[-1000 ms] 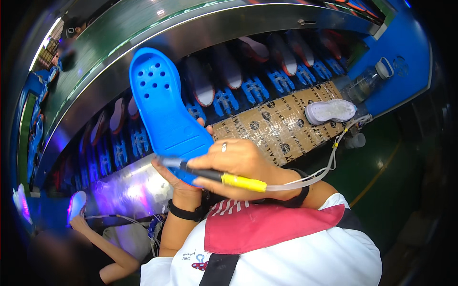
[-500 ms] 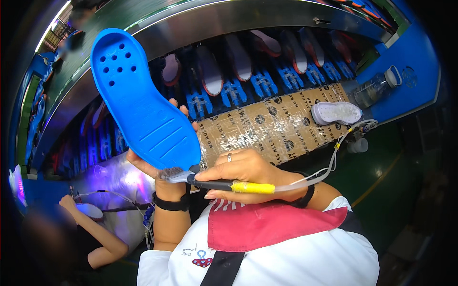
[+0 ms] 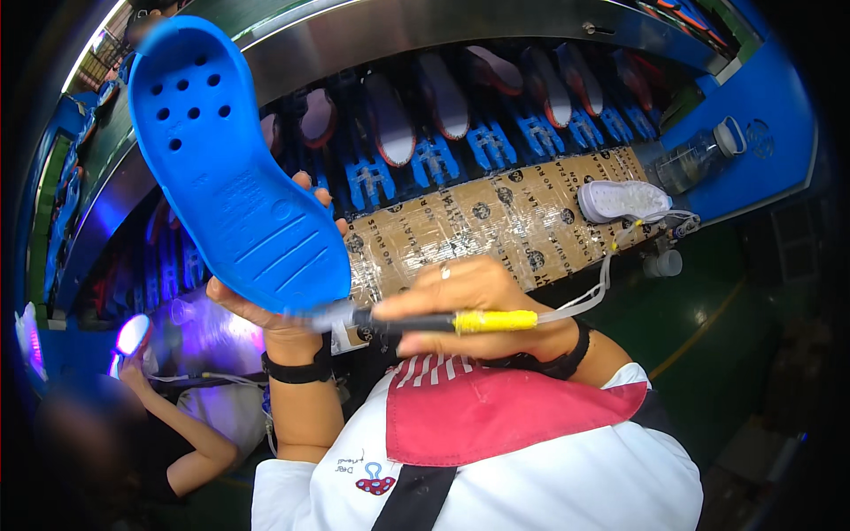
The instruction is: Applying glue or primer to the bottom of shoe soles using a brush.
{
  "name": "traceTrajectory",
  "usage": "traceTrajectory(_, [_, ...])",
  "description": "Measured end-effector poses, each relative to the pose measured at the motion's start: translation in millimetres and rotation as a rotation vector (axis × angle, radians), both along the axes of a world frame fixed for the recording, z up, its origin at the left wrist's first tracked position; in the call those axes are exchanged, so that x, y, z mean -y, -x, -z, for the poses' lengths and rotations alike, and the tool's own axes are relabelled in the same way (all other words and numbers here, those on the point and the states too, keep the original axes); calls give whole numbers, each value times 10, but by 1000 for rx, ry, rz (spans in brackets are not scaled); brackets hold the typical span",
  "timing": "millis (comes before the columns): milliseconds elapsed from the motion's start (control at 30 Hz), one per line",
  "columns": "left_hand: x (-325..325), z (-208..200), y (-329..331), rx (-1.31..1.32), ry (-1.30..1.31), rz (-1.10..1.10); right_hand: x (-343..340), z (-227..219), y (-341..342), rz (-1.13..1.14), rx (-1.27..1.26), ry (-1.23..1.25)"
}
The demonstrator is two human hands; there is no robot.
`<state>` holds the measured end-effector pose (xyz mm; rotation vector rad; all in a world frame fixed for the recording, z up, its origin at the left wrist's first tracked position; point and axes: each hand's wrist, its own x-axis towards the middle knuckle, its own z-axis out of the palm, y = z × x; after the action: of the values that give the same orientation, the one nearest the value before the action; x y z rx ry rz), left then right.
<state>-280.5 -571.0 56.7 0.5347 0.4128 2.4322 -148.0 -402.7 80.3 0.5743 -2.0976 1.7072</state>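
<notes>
A large blue shoe sole (image 3: 235,190), with a group of round holes at its far end and grooves at its near end, is tilted up at the left. My left hand (image 3: 248,310) grips it from behind near the heel; fingertips show along its right edge and much of the hand is hidden. Wrapped round a brush (image 3: 496,321) with a black and yellow handle is my right hand (image 3: 474,292). The blurred bristles are at the sole's near edge; whether they touch it I cannot tell. A clear hose (image 3: 595,301) runs from the handle's end.
Cardboard (image 3: 434,234) under clear tape covers the bench, bearing a white shoe sole (image 3: 620,202). A clear bottle (image 3: 699,161) lies at the right. Beyond, shoes (image 3: 390,124) hang above blue holders (image 3: 436,162). At lower left a co-worker's hand (image 3: 133,376) holds a lit sole (image 3: 135,334).
The blue sole and my left hand have moved left and slightly up. My right hand with the brush has shifted a little right and up. The co-worker's sole has been raised.
</notes>
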Motion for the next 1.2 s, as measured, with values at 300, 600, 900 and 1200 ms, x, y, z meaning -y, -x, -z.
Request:
traceTrajectory(300, [133, -1, 77, -77, 101, 73, -103, 76, -42, -216, 120, -51])
traceTrajectory(600, [174, 114, 163, 87, 439, 188, -116, 119, -3, -231, -22, -342])
traceTrajectory(900, [120, 89, 172, 240, 778, 359, -20, 119, -23, -204, 23, -435])
traceTrajectory(1200, [202, -79, 131, 257, 1002, 331, 50, 203, -59, -147, 0, -445])
